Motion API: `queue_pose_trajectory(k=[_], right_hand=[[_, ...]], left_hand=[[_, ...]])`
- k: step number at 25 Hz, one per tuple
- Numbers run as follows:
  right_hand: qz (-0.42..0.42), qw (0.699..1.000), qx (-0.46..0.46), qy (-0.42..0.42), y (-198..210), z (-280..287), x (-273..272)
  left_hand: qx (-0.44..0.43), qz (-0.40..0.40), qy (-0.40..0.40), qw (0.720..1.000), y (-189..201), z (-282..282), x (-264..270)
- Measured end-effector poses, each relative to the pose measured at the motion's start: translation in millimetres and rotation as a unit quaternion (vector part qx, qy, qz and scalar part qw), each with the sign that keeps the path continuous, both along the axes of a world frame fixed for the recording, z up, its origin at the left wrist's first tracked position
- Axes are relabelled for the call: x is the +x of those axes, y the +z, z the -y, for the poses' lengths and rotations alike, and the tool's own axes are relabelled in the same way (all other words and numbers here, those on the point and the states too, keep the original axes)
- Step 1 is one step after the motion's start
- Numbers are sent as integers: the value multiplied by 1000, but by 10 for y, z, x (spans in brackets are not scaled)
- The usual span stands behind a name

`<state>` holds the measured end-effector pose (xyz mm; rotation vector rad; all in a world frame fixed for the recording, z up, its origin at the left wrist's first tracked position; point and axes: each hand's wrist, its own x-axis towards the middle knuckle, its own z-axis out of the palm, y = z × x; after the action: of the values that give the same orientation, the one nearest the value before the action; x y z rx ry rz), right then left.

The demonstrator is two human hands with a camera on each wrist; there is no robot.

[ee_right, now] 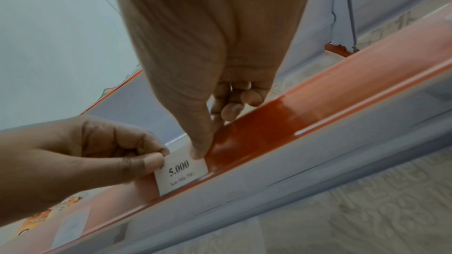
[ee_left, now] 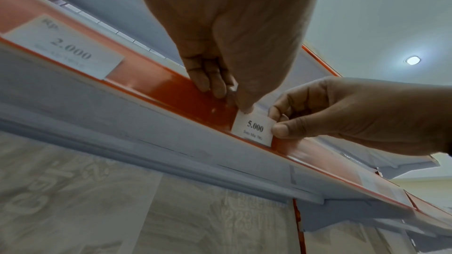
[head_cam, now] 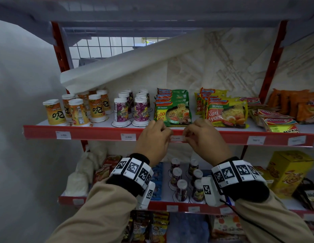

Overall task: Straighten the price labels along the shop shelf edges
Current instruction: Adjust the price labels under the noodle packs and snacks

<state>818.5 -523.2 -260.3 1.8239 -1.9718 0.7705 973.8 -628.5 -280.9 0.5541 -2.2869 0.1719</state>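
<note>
1. Nearest to us, two beige sleeves reach up and forward, each wrist wrapped in a black band with white coded tiles, both hands raised to the front edge of the upper shelf.
2. The left hand (head_cam: 153, 139) has its knuckles towards us and its fingers curled down onto the red shelf strip (head_cam: 100, 135); from the left wrist view its thumb tip presses the top left corner of the price label (ee_left: 254, 129), with the other fingers (ee_left: 210, 84) bunched together on the strip just beside it.
3. The right hand (head_cam: 204, 138) mirrors it: thumb and forefinger are pinched tight on the label's right edge, the remaining fingers curled into the palm.
4. The label sits in the strip's channel between the two hands, right below the green noodle packets (head_cam: 172, 109). It reads 5.000, its long axis runs along the strip, and its printed face looks out towards the person. Whether it sits dead level, I cannot tell.
5. Further left along the same strip, another label (head_cam: 128, 137) reads 2.000, below the purple drink cups (head_cam: 121, 109).
6. Beyond, on the shelf, orange cups (head_cam: 77, 111) stand upside down at the left and yellow noodle packets (head_cam: 226, 111) lean at the right.
</note>
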Motion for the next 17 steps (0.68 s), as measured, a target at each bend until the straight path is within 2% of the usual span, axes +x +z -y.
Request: queue_pose_trajectory(k=[3,8,17], right_hand=[[0,1000,10,-12,-3,8,14],[-4,1000,7,-16,-19,-11,14],[-2,1000,-16,4,-49,-58,-63]], left_hand=[[-7,-3,0,1000,5,-6,-3],[30,-27,-2,999,-12,-38,6],[36,-4,19,999,39,-115,10]])
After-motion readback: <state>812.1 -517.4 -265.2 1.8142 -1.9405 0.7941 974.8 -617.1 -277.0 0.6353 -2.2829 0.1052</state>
